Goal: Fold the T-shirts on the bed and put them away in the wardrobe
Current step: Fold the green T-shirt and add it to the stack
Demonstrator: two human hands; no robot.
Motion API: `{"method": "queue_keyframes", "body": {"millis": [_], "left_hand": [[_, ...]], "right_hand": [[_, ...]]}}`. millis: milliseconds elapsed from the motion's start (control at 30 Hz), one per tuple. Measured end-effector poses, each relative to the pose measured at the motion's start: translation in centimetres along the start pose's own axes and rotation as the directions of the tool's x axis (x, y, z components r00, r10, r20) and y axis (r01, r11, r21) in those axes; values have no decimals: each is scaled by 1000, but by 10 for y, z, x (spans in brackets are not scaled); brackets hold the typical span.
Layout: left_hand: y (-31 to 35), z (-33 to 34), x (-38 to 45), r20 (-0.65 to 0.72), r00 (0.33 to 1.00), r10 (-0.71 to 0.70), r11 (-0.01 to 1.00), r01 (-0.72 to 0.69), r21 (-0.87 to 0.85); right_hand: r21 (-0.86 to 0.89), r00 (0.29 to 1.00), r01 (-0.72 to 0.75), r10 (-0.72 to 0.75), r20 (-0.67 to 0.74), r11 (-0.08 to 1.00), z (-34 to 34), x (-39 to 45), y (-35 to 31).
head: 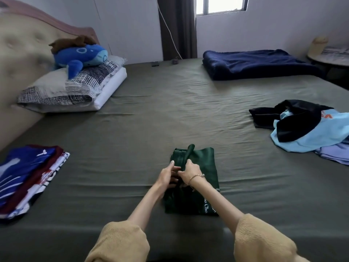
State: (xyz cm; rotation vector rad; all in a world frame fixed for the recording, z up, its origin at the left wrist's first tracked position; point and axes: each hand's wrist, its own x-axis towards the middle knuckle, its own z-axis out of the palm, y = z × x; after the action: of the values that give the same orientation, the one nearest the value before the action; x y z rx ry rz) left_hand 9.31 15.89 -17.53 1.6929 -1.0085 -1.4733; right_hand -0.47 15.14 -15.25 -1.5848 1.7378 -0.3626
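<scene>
Green T-shirt: dark green with pale lettering along its right edge; laid flat on the near middle of the bed, already narrowed to a long panel, presumably so that it can be doubled over into a compact fold.
Raised fold: a ridge of the green cloth is lifted at the shirt's centre, judged to be a sleeve or side flap being drawn inward.
Left hand: fingers are mostly extended and laid against the ridge of cloth; whether cloth is actually nipped cannot be told. It appears to be used to steady the fabric.
Right hand: fingers are curled and the raised green cloth is pinched between them; a bracelet is worn at the wrist.
Sleeves: mustard knit, pushed up the forearms, nearest the camera.
Folded stack: blue, maroon and white shirts piled at the near left edge, probably set aside as finished, well apart from the working area.
Unfolded heap: black, light blue and lilac garments tangled at the right, judged to be awaiting folding.
Bed sheet: olive-grey, lightly creased.
Pillows: patterned over white, stacked at the headboard.
Whale plush: blue, rested on the pillows.
Navy blanket: folded at the far right corner.
Wardrobe: not in view.
</scene>
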Motion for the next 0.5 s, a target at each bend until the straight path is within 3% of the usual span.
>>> {"method": "queue_keyframes", "body": {"millis": [67, 167, 267, 367, 500], "left_hand": [[-1, -3, 4, -52, 999, 7, 999, -6, 32], [-4, -4, 8, -123, 984, 130, 969, -100, 227], [-7, -2, 7, -184, 941, 284, 876, -176, 449], [-9, -1, 9, -210, 913, 349, 837, -203, 508], [-12, -2, 7, -262, 888, 378, 790, -163, 591]], "right_hand": [[90, 998, -14, 8, 64, 996, 10, 1, 0], [292, 986, -51, 1, 168, 955, 8, 1, 7], [345, 1000, 1, -11, 28, 939, -4, 3, 18], [169, 971, 73, -31, -237, 983, -15, 6, 32], [-54, 928, 27, -46, -369, 998, -29, 5, 44]]}}
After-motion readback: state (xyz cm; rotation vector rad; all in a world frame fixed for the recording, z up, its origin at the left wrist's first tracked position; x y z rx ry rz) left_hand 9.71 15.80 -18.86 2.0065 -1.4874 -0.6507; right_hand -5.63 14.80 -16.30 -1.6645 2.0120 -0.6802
